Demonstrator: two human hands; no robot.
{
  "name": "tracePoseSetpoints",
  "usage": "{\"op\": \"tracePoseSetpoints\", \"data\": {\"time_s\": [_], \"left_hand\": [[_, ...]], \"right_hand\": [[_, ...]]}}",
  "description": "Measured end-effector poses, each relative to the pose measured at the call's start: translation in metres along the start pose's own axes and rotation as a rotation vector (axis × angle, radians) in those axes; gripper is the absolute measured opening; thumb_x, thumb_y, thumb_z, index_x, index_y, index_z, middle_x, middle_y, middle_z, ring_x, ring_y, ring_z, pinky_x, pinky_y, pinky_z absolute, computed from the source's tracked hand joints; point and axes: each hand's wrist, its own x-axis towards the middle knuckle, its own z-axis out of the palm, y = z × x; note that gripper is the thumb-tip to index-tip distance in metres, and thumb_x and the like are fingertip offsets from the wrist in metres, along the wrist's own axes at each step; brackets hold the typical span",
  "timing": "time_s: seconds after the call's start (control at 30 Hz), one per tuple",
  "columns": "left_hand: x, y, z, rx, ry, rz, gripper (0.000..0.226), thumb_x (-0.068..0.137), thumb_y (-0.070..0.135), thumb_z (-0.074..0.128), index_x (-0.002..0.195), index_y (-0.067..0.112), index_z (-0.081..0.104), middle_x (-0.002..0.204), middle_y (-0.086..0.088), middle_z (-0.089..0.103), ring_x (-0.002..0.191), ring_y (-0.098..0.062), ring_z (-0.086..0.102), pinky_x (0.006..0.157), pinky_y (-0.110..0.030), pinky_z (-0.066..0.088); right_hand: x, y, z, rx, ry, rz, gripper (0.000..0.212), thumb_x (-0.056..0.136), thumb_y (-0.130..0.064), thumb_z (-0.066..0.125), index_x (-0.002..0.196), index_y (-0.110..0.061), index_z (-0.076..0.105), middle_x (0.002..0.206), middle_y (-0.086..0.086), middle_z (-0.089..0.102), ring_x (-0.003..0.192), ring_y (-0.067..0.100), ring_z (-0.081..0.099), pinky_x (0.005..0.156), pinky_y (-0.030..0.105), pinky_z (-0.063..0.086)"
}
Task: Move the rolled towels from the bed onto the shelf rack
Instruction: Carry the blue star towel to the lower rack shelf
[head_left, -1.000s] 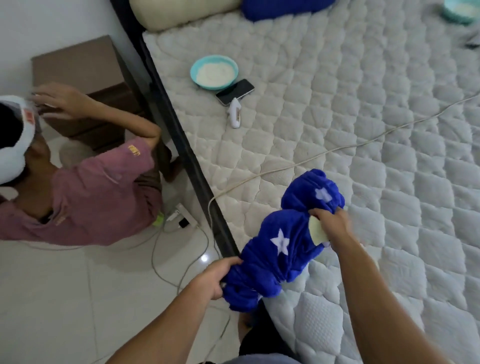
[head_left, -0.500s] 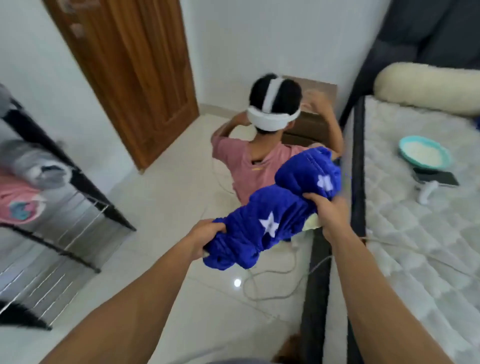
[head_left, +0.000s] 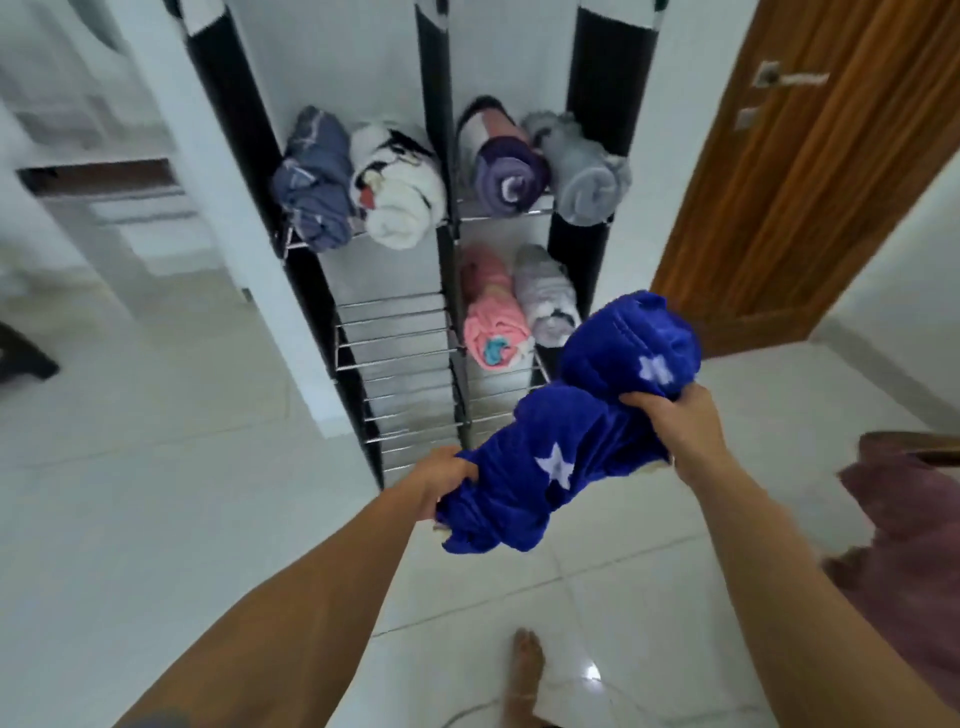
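Carried clear of the bed now and facing the shelf rack (head_left: 447, 312), where half a second ago faced the door and the seated person. Blue towel (head_left: 576, 441), white stars on it, hangs in the air just in front of the rack's lower tiers, slumped in the middle and no longer a tight roll. Left hand (head_left: 441, 480) closed around the lower end, right hand (head_left: 675, 428) closed around the upper end, fingers wrapped into the pile on both.

Upper tier already full: a blue-grey roll (head_left: 314, 179), a white roll (head_left: 397, 187), a purple roll (head_left: 506, 166) and a grey roll (head_left: 582, 176). Below on the right, a pink roll (head_left: 493, 312) touching a pale grey roll (head_left: 545, 296). Bare wire rungs (head_left: 395, 332) on the left at that level, likely the best slot.

To do this well, probably: draw both ends together to firm up the roll first, keep it level, feed it end-on across the rungs like its neighbours, and let go only once the weight sits on several rungs, since a slack towel may sag between them. Watch the bare foot (head_left: 527, 670) on the glossy floor (head_left: 156, 519) when stepping in.
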Motion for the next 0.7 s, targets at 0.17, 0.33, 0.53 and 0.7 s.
{"op": "tracePoseSetpoints", "data": {"time_s": [0.17, 0.33, 0.53, 0.7], "left_hand": [[0.057, -0.005, -0.081, 0.047, 0.204, -0.122, 0.035, 0.086, 0.001, 0.043, 0.12, 0.003, 0.052, 0.108, -0.015, 0.061, 0.08, -0.027, 0.059, 0.064, -0.035, 0.05], [0.096, -0.014, -0.137, 0.026, 0.37, -0.222, 0.038, 0.086, 0.008, 0.043, 0.122, 0.0, 0.052, 0.118, -0.02, 0.061, 0.106, -0.036, 0.061, 0.09, -0.044, 0.054], [0.149, -0.013, -0.182, -0.057, 0.479, -0.228, 0.024, 0.081, 0.012, 0.043, 0.101, 0.006, 0.054, 0.109, -0.018, 0.063, 0.101, -0.036, 0.061, 0.092, -0.047, 0.053], [0.2, 0.015, -0.201, -0.041, 0.545, -0.114, 0.012, 0.091, 0.007, 0.041, 0.099, 0.007, 0.049, 0.095, -0.009, 0.056, 0.087, -0.024, 0.052, 0.075, -0.035, 0.044]], "right_hand": [[0.061, -0.024, 0.136, -0.125, -0.279, -0.092, 0.031, 0.071, -0.017, 0.077, 0.096, -0.009, 0.06, 0.093, 0.007, 0.064, 0.086, 0.027, 0.06, 0.074, 0.034, 0.048], [0.113, -0.039, 0.243, -0.261, -0.484, -0.125, 0.035, 0.075, -0.017, 0.074, 0.105, -0.004, 0.062, 0.097, 0.006, 0.061, 0.089, 0.022, 0.056, 0.077, 0.031, 0.043], [0.176, -0.041, 0.345, -0.331, -0.521, 0.052, 0.047, 0.082, -0.021, 0.067, 0.122, 0.0, 0.054, 0.123, 0.017, 0.06, 0.108, 0.033, 0.058, 0.082, 0.032, 0.044], [0.226, -0.032, 0.405, -0.149, -0.419, 0.291, 0.059, 0.091, -0.02, 0.058, 0.143, -0.003, 0.036, 0.145, 0.014, 0.044, 0.127, 0.032, 0.048, 0.101, 0.034, 0.041]]}}
